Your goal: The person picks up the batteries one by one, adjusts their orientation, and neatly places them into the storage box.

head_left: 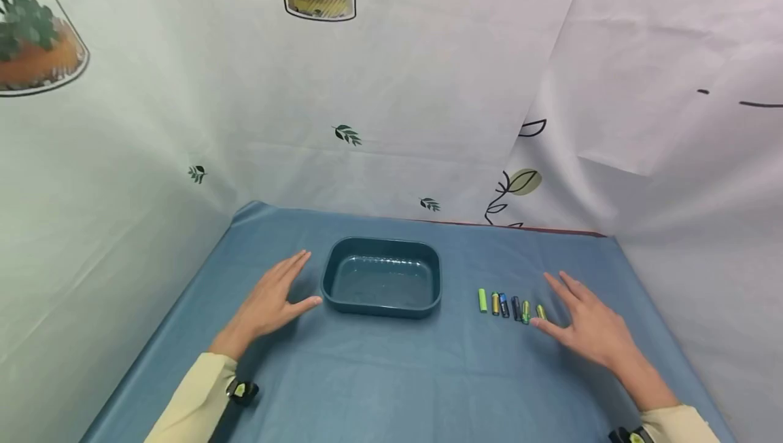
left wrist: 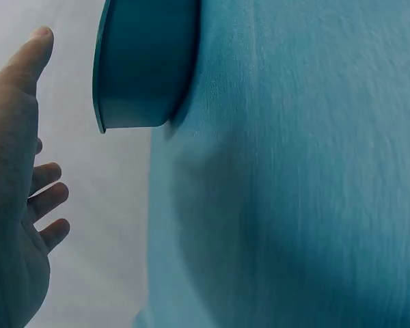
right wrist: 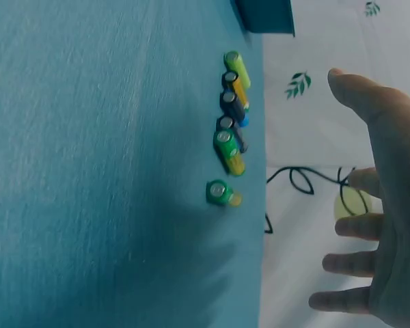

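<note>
A dark teal rectangular dish (head_left: 382, 310) stands on the blue cloth, with nothing inside it. Just left of it, my left hand (head_left: 269, 304) hovers with fingers straight and thumb spread, holding nothing. To the dish's right lies a row of several batteries (head_left: 503, 305), in green, gold and dark blue. My right hand (head_left: 590, 327) is above the cloth beside the right end of that row, fingers extended and apart from the batteries. In the right wrist view the battery (right wrist: 219, 192) nearest that hand lies a little apart from the others.
A blue cloth (head_left: 391, 375) covers the table. White fabric (head_left: 397, 90) printed with plants hangs behind and at both sides. Each wrist wears a dark band, the left band (head_left: 242, 391) showing below the sleeve.
</note>
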Demonstrator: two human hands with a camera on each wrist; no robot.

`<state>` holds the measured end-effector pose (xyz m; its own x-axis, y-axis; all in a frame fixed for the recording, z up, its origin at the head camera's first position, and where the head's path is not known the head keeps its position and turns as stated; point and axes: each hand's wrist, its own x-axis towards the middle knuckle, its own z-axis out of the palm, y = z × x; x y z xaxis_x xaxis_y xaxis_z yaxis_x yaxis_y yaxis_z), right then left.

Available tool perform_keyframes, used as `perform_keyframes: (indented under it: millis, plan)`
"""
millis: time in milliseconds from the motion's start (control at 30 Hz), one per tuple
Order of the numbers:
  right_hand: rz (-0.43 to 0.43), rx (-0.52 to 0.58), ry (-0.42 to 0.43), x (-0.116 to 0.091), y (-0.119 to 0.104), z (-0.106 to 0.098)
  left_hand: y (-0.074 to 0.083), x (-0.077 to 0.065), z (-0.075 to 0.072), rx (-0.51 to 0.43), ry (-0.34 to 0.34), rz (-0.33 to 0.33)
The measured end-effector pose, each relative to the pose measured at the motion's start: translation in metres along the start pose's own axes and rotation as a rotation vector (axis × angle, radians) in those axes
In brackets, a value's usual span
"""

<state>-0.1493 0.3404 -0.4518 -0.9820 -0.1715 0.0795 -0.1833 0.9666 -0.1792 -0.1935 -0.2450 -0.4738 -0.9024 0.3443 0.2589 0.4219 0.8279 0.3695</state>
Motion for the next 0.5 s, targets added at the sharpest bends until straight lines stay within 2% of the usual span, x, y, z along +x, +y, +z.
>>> perform_keyframes:
  millis: [300, 400, 500]
  plan:
    - [-0.012, 0.097, 0.014, 0.003, 0.017, 0.006, -0.003, 0.006, 0.017, -0.201, -0.068, -0.148]
    - [-0.019, 0.136, 0.015, 0.002, 0.025, 0.009, -0.004, 0.007, 0.022, -0.271, -0.067, -0.158]
    - [-0.014, 0.166, 0.01, 0.002, 0.031, 0.01, -0.004, 0.009, 0.028, -0.323, -0.047, -0.134]
